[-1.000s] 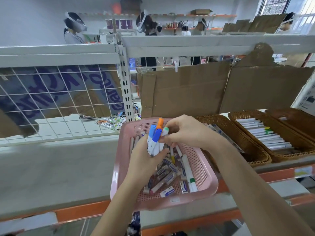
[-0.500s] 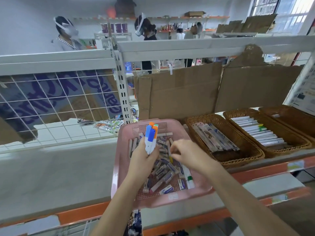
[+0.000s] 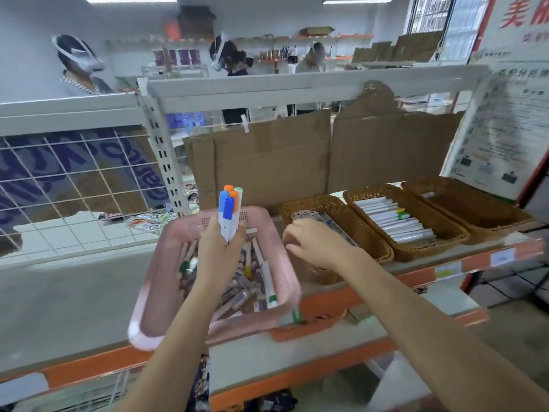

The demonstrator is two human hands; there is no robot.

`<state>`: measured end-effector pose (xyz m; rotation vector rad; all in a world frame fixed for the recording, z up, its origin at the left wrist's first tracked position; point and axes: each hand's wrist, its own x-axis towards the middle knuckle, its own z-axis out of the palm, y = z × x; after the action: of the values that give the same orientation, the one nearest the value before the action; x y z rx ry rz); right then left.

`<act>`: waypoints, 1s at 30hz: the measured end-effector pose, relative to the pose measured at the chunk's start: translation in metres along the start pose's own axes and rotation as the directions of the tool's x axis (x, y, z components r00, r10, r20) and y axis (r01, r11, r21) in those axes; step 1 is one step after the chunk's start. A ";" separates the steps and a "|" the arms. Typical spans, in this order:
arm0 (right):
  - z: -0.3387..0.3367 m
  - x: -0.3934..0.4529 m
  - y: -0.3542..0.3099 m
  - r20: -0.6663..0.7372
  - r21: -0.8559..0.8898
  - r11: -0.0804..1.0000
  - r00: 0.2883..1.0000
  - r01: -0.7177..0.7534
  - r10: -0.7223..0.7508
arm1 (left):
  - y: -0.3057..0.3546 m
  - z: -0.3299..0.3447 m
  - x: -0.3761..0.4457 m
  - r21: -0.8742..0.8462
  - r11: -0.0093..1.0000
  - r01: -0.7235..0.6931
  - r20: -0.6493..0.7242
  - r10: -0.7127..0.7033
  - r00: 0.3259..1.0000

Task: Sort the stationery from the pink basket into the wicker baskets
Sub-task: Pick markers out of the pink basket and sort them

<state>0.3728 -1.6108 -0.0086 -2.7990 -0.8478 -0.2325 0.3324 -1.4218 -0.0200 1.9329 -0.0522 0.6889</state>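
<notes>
The pink basket (image 3: 148, 295) stands on the shelf and holds several small erasers (image 3: 242, 288) and a white marker with a green band (image 3: 269, 282). Above it my left hand (image 3: 221, 252) grips an upright bundle of white markers with blue, orange and green caps (image 3: 229, 211). My right hand (image 3: 318, 243) hovers at the pink basket's right rim, over the near edge of the first wicker basket (image 3: 372, 243). Its fingers are curled, and blur hides whether they hold anything. The second wicker basket (image 3: 445, 237) holds white markers (image 3: 395, 220). The third wicker basket (image 3: 487, 208) looks almost bare.
Cardboard sheets (image 3: 267, 162) stand behind the baskets. A white perforated shelf post (image 3: 162, 162) and a wire grid (image 3: 74, 179) are at the left. A printed notice (image 3: 499, 135) leans at the right. The orange shelf edge (image 3: 326, 367) runs along the front. People stand in the background.
My right hand left the middle of the pink basket and moved right toward the first wicker basket. My left hand rose slightly with the marker bundle. The view shifted right.
</notes>
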 end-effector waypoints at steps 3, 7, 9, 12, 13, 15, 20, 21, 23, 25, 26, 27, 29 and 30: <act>-0.022 -0.022 0.041 -0.018 -0.023 1.000 1.000 -0.010 0.010 | 0.022 0.041 -0.008 -0.071 0.997 -0.025 -0.040 0.022 0.999; -0.044 -0.053 0.103 0.002 -0.059 0.997 0.998 -0.057 0.057 | 0.053 0.107 -0.017 -0.089 0.994 -0.071 -0.087 0.063 0.994; -0.052 -0.067 0.134 0.007 -0.064 0.995 0.997 -0.074 0.075 | 0.066 0.141 -0.021 -0.104 0.993 -0.063 -0.096 0.053 0.994; -0.060 -0.084 0.178 0.012 -0.041 0.992 0.992 -0.121 0.122 | 0.081 0.188 -0.024 -0.164 0.986 -0.018 -0.072 0.006 0.997; -0.061 -0.088 0.192 0.024 -0.036 0.990 0.990 -0.140 0.141 | 0.084 0.203 -0.025 -0.169 0.986 -0.009 -0.057 -0.001 0.998; -0.061 -0.094 0.219 0.060 -0.038 0.984 0.982 -0.175 0.177 | 0.088 0.233 -0.024 -0.175 0.985 -0.001 -0.020 -0.002 1.000; -0.053 -0.098 0.278 0.070 -0.028 0.976 0.973 -0.217 0.219 | 0.084 0.300 -0.017 -0.189 0.981 0.045 0.046 -0.037 0.998; -0.050 -0.099 0.288 0.067 -0.024 0.974 0.972 -0.226 0.227 | 0.082 0.313 -0.016 -0.194 0.979 0.054 0.061 -0.043 0.997; -0.042 -0.102 0.305 0.068 -0.021 0.972 0.969 -0.235 0.236 | 0.078 0.335 -0.012 -0.199 0.978 0.058 0.088 -0.041 0.995; -0.033 -0.104 0.320 0.072 -0.009 0.970 0.967 -0.245 0.245 | 0.075 0.353 -0.009 -0.185 0.981 0.060 0.103 -0.042 0.994; -0.028 -0.106 0.327 0.077 -0.007 0.969 0.966 -0.248 0.248 | 0.075 0.360 -0.008 -0.174 0.982 0.071 0.106 -0.053 0.993; -0.024 -0.108 0.332 0.088 -0.007 0.968 0.964 -0.250 0.250 | 0.074 0.367 -0.007 -0.160 0.983 0.087 0.108 -0.070 0.992; -0.017 -0.113 0.340 0.107 -0.001 0.968 0.963 -0.251 0.249 | 0.072 0.378 -0.006 -0.127 0.986 0.103 0.125 -0.087 0.988; -0.014 -0.116 0.343 0.106 0.012 0.970 0.964 -0.245 0.242 | 0.071 0.383 -0.006 -0.108 0.989 0.105 0.143 -0.089 0.986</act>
<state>0.4687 -1.9544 -0.0715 -2.8769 -0.5133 -0.0371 0.4721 -1.7805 -0.0785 1.8563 -0.0814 0.4761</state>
